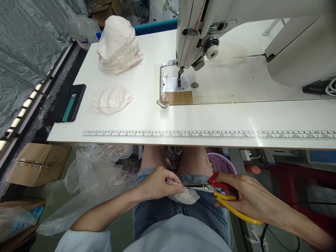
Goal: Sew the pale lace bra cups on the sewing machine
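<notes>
Above my lap, my left hand [164,183] pinches a small piece of white fabric [187,196], which hangs out below the fingers to the right. My right hand [243,192] is wrapped round the handles of a pair of scissors [206,188], one handle red and the other yellow. The blades point left and reach the fabric close to my left fingertips; their tips are hidden there. On the table beyond, a stack of white fabric pieces [118,45] stands at the back left. A single lacy white piece [112,99] lies in front of it.
A white sewing machine [225,21] stands on the white table [141,120], with a printed ruler [210,134] along the front edge. A dark phone [70,103] lies at the table's left. Below are a cardboard box [38,162], plastic bags [97,175] and a purple basket [223,162].
</notes>
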`<state>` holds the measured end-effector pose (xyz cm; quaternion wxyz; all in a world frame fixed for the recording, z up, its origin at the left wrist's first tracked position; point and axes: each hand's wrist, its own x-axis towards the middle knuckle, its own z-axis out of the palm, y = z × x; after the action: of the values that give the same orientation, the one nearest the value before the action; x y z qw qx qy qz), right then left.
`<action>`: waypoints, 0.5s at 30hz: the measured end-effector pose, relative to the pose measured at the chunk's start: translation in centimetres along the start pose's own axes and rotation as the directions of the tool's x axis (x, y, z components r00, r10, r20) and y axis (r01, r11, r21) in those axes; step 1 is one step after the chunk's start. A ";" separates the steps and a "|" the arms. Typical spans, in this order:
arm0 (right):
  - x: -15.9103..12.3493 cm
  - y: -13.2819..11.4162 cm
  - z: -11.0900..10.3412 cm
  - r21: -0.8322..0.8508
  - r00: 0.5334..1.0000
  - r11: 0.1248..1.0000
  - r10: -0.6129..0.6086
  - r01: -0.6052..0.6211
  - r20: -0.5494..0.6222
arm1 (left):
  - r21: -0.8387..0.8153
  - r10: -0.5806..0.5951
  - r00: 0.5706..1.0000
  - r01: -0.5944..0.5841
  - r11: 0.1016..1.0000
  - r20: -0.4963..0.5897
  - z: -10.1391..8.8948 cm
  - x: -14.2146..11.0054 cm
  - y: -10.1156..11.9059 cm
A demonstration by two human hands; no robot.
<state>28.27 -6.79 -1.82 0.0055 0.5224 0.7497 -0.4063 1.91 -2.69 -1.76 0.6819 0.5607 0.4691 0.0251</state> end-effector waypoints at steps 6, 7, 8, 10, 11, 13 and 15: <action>-0.1 0.0 0.1 -0.023 1.000 1.000 -0.002 0.002 -0.011 | 0.024 0.006 1.000 -0.007 1.000 0.002 0.1 0.2 -0.2; -0.1 0.0 0.1 -0.022 1.000 1.000 -0.007 0.006 -0.011 | 0.023 0.007 1.000 -0.007 1.000 0.006 0.1 0.2 -0.2; -0.1 0.0 0.1 -0.017 1.000 1.000 -0.010 0.010 -0.009 | 0.020 0.008 1.000 -0.008 1.000 0.008 0.1 0.2 -0.2; 0.0 0.0 0.2 -0.005 1.000 1.000 -0.016 0.016 -0.006 | 0.014 0.012 1.000 -0.012 1.000 0.008 0.1 0.2 -0.2; 0.0 -0.1 0.3 -0.005 1.000 1.000 -0.019 0.018 -0.009 | 0.010 0.012 1.000 -0.012 1.000 0.007 0.1 0.2 -0.1; 0.1 -0.1 0.4 -0.028 0.999 0.999 -0.028 0.027 -0.026 | -0.001 0.008 1.000 -0.008 1.000 0.005 0.1 0.1 -0.1; 0.2 -0.1 0.4 -0.065 0.998 0.997 -0.044 0.040 -0.048 | -0.013 0.002 1.000 -0.002 1.000 0.004 0.1 0.1 -0.1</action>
<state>27.94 -6.92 -2.14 -0.0048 0.5159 0.7731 -0.3689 1.98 -2.72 -1.89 0.6863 0.5568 0.4671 0.0280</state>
